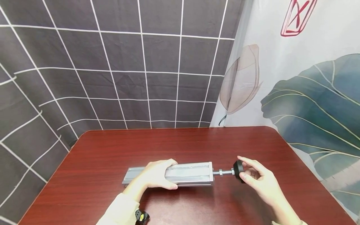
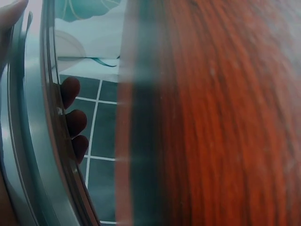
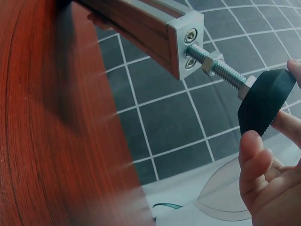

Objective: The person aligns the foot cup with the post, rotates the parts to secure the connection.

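Metal bar (image 1: 191, 173) partly behind left hand (image 1: 157, 174)

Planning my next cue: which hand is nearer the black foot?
Right. The right hand pinches the black foot by its edge; the left hand grips the metal bar, farther away.

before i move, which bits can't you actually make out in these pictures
Middle of the metal bar, head view: covered by the left hand.
The bar's end away from the threaded rod, right wrist view: cut off by the top edge.
Outer face of the black foot, right wrist view: turned away from the camera.
Part of the right hand, same view: cut off by the right edge.
Tabletop edge, left wrist view: blurred.
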### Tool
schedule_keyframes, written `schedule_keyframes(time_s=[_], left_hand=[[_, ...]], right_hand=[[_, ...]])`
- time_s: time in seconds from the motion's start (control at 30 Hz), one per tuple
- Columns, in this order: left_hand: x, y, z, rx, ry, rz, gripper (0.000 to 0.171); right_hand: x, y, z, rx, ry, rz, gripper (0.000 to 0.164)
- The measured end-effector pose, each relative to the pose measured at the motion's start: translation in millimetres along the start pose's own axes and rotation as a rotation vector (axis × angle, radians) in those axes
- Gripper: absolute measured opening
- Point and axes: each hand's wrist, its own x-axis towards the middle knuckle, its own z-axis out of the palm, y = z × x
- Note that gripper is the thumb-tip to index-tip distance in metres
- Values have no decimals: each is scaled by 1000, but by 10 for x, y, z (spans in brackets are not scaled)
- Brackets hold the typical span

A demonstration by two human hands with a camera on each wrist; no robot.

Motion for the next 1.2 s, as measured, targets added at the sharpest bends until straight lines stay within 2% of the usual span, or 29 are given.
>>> schedule_keyframes(time_s=[0.17,0.33,0.77,0.87,0.97,1.1,1.2], left_hand=[[5,-5,8,18,-12,2,71],[20,-10,46,32,-30,9,69],[8,-22,9,52,-22,-13,67],[-2,-26,-8,43,-18,-19,66],[-6,-29,-18,29,-17,-25,65],[-6,-29,-25,16,-24,-26,65],[-7,-36,-31,13,-22,-26,64]], right_hand=[[20,-9,12,-6,10,26,48],[3,6,5,-3,8,34,48],[16,4,3,-13,-49,17,47],[16,5,-29,-25,-103,5,48],[21,28,-109,2,-197,-43,62],[20,85,-209,52,-333,-164,83],[14,119,-218,88,-397,-273,81]])
